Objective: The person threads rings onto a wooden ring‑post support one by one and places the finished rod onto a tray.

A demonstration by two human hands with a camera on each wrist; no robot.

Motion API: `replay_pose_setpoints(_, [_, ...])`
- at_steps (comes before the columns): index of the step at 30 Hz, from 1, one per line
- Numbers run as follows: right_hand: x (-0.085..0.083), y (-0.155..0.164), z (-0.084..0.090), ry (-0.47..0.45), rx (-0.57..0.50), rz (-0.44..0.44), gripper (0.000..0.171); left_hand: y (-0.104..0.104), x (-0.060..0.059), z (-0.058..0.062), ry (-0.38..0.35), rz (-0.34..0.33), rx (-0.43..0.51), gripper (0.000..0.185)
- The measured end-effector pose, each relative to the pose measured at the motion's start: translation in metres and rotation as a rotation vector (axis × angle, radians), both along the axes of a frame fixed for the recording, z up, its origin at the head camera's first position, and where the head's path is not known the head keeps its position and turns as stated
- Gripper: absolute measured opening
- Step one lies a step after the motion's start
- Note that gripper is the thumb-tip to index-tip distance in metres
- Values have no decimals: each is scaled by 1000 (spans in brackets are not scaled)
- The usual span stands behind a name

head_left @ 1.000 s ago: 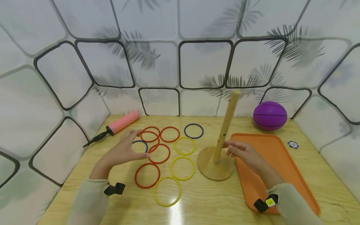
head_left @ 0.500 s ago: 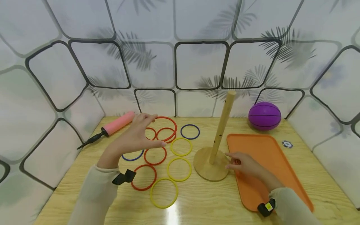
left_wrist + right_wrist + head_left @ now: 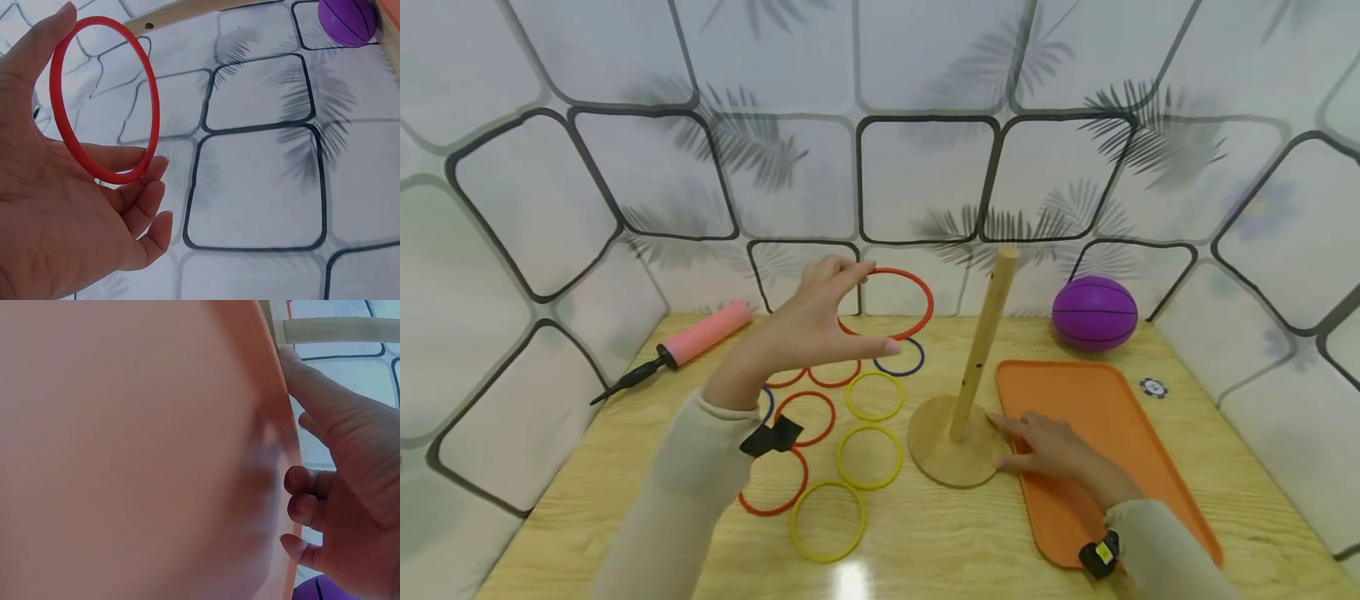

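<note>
Up off the table, my left hand [image 3: 816, 321] holds a red ring [image 3: 932, 302] between thumb and fingers. In the left wrist view the ring [image 3: 156, 100] stands tilted, thumb on one side and fingertips on the other. Right of it rises a wooden stand, a post [image 3: 981, 350] on a round base [image 3: 932, 450]. My right hand [image 3: 1048, 446] rests over the tray's edge, its thumb and forefinger spread and touching the right rim of the base. In the right wrist view the other fingers of the right hand [image 3: 350, 462] hang loosely bent.
Several red rings, yellow rings [image 3: 900, 458] and blue rings [image 3: 922, 358] lie left of the stand. An orange tray [image 3: 1105, 400] lies to the right, with a purple ball [image 3: 1094, 313] behind and a chip [image 3: 1153, 388] beside it. A pink pump [image 3: 707, 333] lies back left.
My left hand has lifted the red ring off the table and carried it up and right toward the post. The right hand's thumb and forefinger have spread at the base's rim.
</note>
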State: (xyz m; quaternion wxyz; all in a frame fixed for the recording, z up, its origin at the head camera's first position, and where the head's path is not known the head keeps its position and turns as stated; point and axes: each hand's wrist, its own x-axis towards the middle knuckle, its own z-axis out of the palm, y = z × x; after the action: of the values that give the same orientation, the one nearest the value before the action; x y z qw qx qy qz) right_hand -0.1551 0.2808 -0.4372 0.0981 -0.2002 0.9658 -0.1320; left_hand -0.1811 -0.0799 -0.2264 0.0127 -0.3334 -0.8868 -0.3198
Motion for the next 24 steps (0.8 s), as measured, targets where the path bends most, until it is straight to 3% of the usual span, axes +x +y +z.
replay_pose_setpoints(14, [0,2,2,-67,-19,9,74,45,-14,40,111,-32,54,89])
replay_pose_setpoints(24, [-2,1,2,-63,-27,-5,75,82,-22,48,90,-27,43,96])
